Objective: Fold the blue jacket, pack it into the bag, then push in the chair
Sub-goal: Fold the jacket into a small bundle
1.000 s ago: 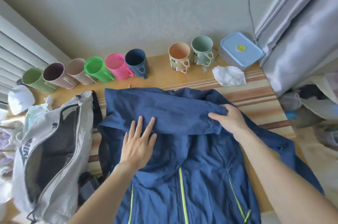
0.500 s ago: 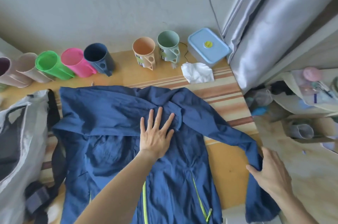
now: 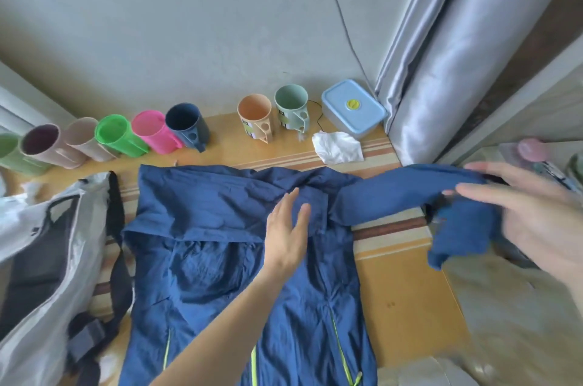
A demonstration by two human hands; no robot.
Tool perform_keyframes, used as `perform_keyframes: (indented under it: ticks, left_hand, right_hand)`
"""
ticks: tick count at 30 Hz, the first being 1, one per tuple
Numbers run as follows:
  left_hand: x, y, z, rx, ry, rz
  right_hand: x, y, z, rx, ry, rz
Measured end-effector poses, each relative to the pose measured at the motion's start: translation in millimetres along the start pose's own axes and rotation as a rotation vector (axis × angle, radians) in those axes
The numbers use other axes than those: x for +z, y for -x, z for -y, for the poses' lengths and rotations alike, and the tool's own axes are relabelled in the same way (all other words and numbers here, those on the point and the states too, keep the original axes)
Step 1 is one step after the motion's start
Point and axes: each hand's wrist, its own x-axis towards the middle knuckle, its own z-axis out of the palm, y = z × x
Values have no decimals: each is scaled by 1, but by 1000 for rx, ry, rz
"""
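Note:
The blue jacket point(image 3: 220, 259) with lime zips lies spread on the wooden table point(image 3: 407, 300), one sleeve folded across its chest. My left hand point(image 3: 288, 234) presses flat on the jacket near the collar, fingers apart. My right hand point(image 3: 536, 215), blurred by motion, grips the other sleeve's cuff and holds the sleeve point(image 3: 403, 193) stretched out to the right above the table edge. The grey-and-white bag point(image 3: 47, 275) lies unzipped at the left, touching the jacket's side. No chair is in view.
A row of coloured cups point(image 3: 151, 133) lines the wall at the back. Two more cups point(image 3: 274, 114), a blue lidded box point(image 3: 353, 108) and a crumpled white tissue point(image 3: 337, 147) stand at the back right. A grey curtain point(image 3: 457, 54) hangs beyond the table's right edge.
My right hand went from the folded sleeve to the hanging right sleeve, took its end and lifted it out to the right. My left hand shifted right toward the collar.

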Motion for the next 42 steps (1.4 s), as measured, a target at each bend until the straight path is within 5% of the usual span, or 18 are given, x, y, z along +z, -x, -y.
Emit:
perform_keyframes:
  ticks: [3,7,10,12,16,20,22,26,31,34,37,40,42]
  left_hand:
    - [-44,12,-11,-174,416,13]
    - [-123,10,15,-393,1063,131]
    - [-175,14,48,-509,990,-65]
    - [-201,15,81,-621,839,-138]
    - [-219,30,95,-706,732,63]
    - [-227,32,94,-566,371,16]
    - [-240,22,80,-557,519,-45]
    - [-271,-16,59,-689,1231,-178]
    - [-277,-43,84,-676,1467,-406]
    - [-259,-44,85,-490,1132,-594]
    - [-232,-39,74,-30,255,-602]
    - [-215,-55,101,438,-626,-267]
    - [-211,-73,128,354,-1018,-41]
  right_hand:
    - [113,7,25,-55,-149,270]
    - [248,5,-11,108,-247,497]
    - [292,0,-66,53,94,519]
    - [285,-11,-105,-70,406,347]
    - [237,-43,-163,-387,1001,-102]
    - [217,-76,-177,-515,1395,50]
    - [212,-84,-172,-569,1474,80]
    - [194,-93,-156,-679,1586,0]
    - [180,-101,-169,-638,1694,94]
    - [186,-99,-172,-659,1475,12]
    - [209,-104,-164,-789,1257,-100]
    - [228,-124,-169,-750,1346,71]
    - [228,-145,-178,-529,1507,223]
